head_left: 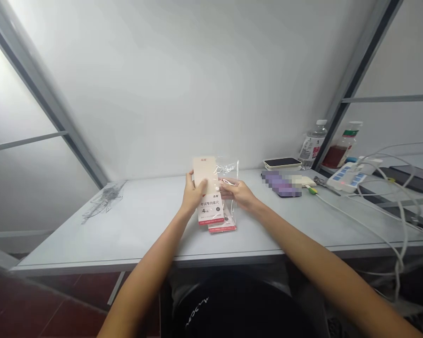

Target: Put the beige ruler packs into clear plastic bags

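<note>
In the middle of the desk, my left hand [194, 191] is closed around a cream-and-white ruler-set card [210, 209], its thumb across the front. The card stands nearly upright, with black lettering and a red band along its bottom. A clear plastic bag [231, 169] sticks out to the card's right. My right hand [237, 191] pinches that bag near the card's edge, its fingertips partly behind clear film. Below and slightly right, a similar red-banded packet [223, 229] shows partly behind the card.
On the left of the desk [141, 234] lies a tangled, dark-lined heap [104, 202] I cannot make out. Toward the right are a phone [284, 163], a blurred purple item [281, 184], a water bottle [313, 145], a bottle of red liquid [341, 146], a power strip [354, 174] and loose white cables [359, 227].
</note>
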Tool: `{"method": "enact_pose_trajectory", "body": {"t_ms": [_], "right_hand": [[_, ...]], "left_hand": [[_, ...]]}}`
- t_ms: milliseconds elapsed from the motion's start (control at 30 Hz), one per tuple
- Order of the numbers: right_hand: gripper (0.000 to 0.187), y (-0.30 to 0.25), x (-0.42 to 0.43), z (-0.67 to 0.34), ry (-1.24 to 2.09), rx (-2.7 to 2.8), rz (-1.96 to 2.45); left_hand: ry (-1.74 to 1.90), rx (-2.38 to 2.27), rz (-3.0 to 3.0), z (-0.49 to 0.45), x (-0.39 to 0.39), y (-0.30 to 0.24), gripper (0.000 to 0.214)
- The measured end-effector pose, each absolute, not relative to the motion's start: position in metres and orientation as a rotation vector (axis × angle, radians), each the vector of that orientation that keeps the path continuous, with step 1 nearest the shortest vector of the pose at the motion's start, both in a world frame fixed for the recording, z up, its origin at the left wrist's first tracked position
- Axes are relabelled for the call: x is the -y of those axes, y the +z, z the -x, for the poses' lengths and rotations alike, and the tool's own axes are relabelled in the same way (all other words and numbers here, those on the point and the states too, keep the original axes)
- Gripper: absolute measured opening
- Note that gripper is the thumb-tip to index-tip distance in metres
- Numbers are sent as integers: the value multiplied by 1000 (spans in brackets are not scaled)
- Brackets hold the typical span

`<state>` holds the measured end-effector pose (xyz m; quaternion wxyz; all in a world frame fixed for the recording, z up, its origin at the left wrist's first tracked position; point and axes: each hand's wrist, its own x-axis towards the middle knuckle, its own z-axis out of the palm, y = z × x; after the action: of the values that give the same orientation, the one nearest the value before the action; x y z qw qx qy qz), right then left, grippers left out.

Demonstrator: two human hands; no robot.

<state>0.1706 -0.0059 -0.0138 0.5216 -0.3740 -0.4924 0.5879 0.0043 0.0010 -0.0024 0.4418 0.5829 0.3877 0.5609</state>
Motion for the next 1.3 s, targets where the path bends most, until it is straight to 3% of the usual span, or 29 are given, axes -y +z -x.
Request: {"method": "enact_pose_trajectory", "body": {"t_ms": [200,367,667,1300], "right_hand": [[40,-14,8,-171,1437,1299,898],[44,-11,9,-170,1446,1196,853],[28,-9,10,-172,1501,1122,799],[24,-12,7,-171,1523,1091,812]], "left_hand": [[1450,-992,-1481,0,-7,-5,37],[1377,-954,-1527,1,-7,-4,38],[1282,-871,-1609,3,-7,-4,39],[1200,-826,-1527,7,-8,2,40]]}}
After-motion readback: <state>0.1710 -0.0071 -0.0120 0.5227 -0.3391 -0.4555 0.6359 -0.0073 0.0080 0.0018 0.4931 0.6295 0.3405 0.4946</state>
